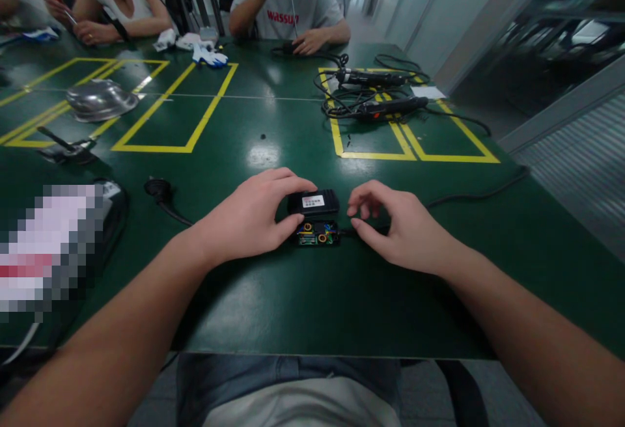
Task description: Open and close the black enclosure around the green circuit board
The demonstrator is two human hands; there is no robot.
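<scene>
My left hand (256, 215) pinches the left end of a black plastic housing cover (331, 202), index finger along its far edge and thumb along its near edge. The cover bears a white printed label. Directly in front of it lies the other housing half with an exposed circuit board (317, 234), showing copper-coloured coils and coloured wires. My left thumb tip is close to that board's left end. A dark cable leaves the board's right end and passes under my right hand (398, 222). That hand hovers with curled fingers and thumb apart, and nothing shows between them.
A plug on a cord (159, 189) lies left. Further off are a metal bowl (101, 100), gloves (209, 55) and corded black tools (390, 108) inside yellow tape. A pixelated object (43, 251) is at near left. Across the table a person (288, 10) holds a thin tool.
</scene>
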